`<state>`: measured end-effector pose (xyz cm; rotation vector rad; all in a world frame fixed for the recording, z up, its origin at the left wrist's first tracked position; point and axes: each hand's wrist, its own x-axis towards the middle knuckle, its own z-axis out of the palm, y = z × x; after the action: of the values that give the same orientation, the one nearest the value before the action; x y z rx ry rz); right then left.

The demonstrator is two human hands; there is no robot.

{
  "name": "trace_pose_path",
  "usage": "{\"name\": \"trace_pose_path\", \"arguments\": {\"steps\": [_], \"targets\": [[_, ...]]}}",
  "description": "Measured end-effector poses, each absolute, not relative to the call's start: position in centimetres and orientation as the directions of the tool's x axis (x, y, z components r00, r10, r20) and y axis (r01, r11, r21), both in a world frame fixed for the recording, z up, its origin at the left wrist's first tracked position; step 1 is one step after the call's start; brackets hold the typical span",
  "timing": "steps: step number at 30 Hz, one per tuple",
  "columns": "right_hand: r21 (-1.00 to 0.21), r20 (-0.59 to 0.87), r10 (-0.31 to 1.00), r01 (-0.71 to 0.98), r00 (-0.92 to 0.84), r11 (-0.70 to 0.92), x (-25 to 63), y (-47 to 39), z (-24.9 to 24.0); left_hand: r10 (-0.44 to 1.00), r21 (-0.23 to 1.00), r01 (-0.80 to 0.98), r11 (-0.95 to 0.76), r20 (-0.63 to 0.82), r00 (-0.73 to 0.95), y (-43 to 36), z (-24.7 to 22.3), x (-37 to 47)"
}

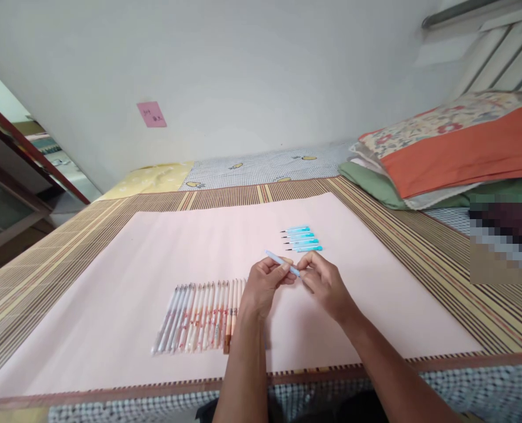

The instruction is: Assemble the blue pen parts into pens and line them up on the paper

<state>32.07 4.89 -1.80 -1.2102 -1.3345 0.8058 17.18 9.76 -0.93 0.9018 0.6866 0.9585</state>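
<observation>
A light blue pen (275, 257) is held slanted between my two hands above the pink sheet. My left hand (267, 282) pinches its middle between thumb and fingers. At its lower right end, the fingers of my right hand (325, 279) are closed on it. Just beyond my hands lie several bright blue pens (302, 241) with dark tips, stacked in a short column. To the left of my left forearm, a row of several pens (199, 317) in grey, white, red-patterned and orange-brown lies side by side; the forearm hides its right end.
The pink sheet (111, 282) covers much of a striped bamboo mat (397, 252). Folded orange and floral bedding (458, 147) lies on green cloth at the right. A pink note (151, 114) is stuck to the wall behind. A doorway opens at the far left.
</observation>
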Motion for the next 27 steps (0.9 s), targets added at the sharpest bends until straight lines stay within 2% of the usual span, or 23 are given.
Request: {"name": "trace_pose_path", "arguments": {"steps": [5, 11, 14, 17, 21, 24, 27], "targets": [[-0.956, 0.235, 0.967, 0.204, 0.094, 0.212, 32.4, 4.8, -1.7, 0.915, 0.88, -0.384, 0.28, -0.123, 0.385, 10.0, -1.3, 17.5], [-0.866, 0.406, 0.911, 0.351, 0.074, 0.357, 32.9, 4.9, -2.3, 0.929, 0.858, -0.414, 0.303, -0.17, 0.328, 10.0, -1.8, 17.7], [-0.869, 0.401, 0.909, 0.361, 0.111, 0.339, 32.8, 5.0, -2.5, 0.929, 0.821, -0.477, 0.313, -0.16, 0.335, 9.7, -1.7, 18.0], [-0.951, 0.285, 0.948, 0.165, 0.143, 0.261, 32.7, 5.1, -2.5, 0.901, 0.801, -0.504, 0.323, -0.097, 0.424, 9.5, -1.3, 18.0], [-0.979, 0.117, 0.993, -0.167, 0.029, 0.12, 32.8, 5.4, -2.5, 0.856, 0.83, -0.473, 0.294, -0.01, 0.516, 9.3, -0.8, 17.7], [-0.964, 0.031, 0.999, -0.263, 0.029, 0.038, 32.7, 5.4, -2.3, 0.857, 0.855, -0.46, 0.24, 0.035, 0.513, 9.2, -0.7, 17.7], [-0.956, -0.037, 0.985, -0.293, 0.169, 0.014, 32.4, 5.3, -2.1, 0.853, 0.862, -0.456, 0.222, 0.055, 0.519, 9.1, -0.8, 17.9]]}}
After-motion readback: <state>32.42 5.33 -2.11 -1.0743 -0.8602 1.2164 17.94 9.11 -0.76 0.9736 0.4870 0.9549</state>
